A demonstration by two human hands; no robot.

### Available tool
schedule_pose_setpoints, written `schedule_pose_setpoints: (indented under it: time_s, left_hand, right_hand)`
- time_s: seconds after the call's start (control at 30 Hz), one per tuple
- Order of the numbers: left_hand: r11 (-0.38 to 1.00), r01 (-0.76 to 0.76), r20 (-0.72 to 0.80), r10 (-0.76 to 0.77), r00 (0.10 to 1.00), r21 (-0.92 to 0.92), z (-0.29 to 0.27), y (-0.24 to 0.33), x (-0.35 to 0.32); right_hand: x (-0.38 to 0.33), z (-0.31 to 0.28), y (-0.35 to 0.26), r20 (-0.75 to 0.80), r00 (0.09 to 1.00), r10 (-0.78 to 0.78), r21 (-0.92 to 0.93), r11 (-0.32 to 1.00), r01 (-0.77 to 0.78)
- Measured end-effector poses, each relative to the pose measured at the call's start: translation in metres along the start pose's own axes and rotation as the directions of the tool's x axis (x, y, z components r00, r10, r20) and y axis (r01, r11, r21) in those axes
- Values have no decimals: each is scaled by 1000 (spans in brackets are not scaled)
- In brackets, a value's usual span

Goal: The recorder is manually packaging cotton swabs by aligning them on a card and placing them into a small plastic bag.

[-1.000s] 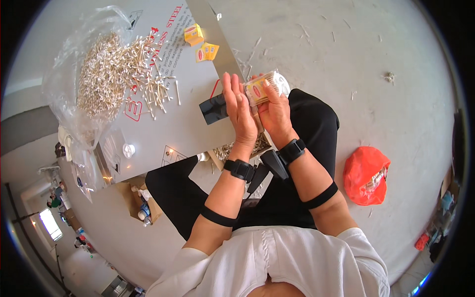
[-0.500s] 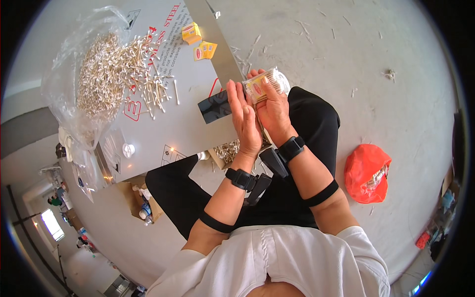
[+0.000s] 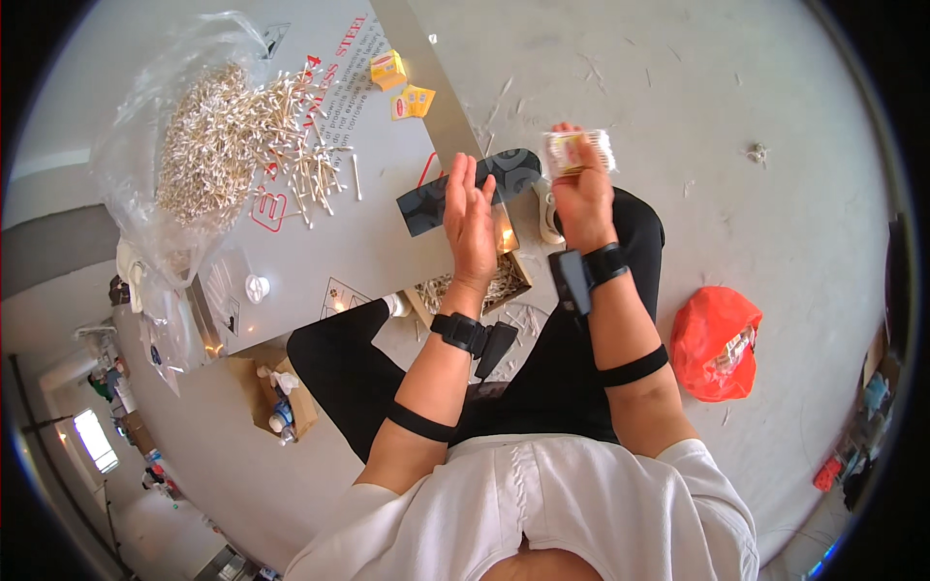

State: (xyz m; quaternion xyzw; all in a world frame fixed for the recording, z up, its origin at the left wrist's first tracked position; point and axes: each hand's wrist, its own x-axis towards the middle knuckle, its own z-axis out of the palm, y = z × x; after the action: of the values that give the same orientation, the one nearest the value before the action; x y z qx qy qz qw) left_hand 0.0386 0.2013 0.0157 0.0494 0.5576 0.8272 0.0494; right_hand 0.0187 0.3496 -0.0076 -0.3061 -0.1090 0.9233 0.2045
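Note:
A small clear pack of cotton swabs (image 3: 560, 155) with a yellow label is gripped between the thumb and fingers of my right hand (image 3: 586, 208), out past the table's edge. My left hand (image 3: 471, 237) is held up with its fingers stretched out and nothing in it. Behind it, a dark patterned strip (image 3: 419, 209) lies across the table's corner and sticks out over the side. On the table (image 3: 320, 261), a heap of loose cotton swabs (image 3: 208, 145) spills from a clear plastic bag (image 3: 124, 160). Small yellow cards (image 3: 412, 102) and a stack of yellow cards (image 3: 387, 70) lie near the far edge.
An open cardboard box with loose swabs (image 3: 502, 288) stands below the table's corner, between my legs. A red plastic bag (image 3: 702, 334) holding packs sits on the floor at right. Another cardboard box (image 3: 303, 397) is at lower left. Stray swabs (image 3: 593, 68) litter the floor.
My hands have moved apart. My right hand has carried the swab pack to the right, away from my left hand, which now stands alone. More of the dark strip shows.

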Motion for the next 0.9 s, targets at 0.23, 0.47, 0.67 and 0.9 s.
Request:
schedule_pose_setpoints:
  time_s: [0.23,0.47,0.67,0.9]
  left_hand:
    - [833,-202,206,109,972,515,-10,44,-3]
    - [299,-663,575,336,746,686,-23,108,-27]
    - [1,-725,666,394,634,689,-57,132,-53]
    - [216,-520,351,526,775,826,-99,130,-55]
  right_hand:
    - [-48,17,-31,-25,933,360,39,933,-359]
    - [-110,21,11,121,734,669,-350,720,-599]
    - [-134,35,43,87,691,718,-416,656,-629]
    - [-151,25,51,461,811,361,-827,505,246]
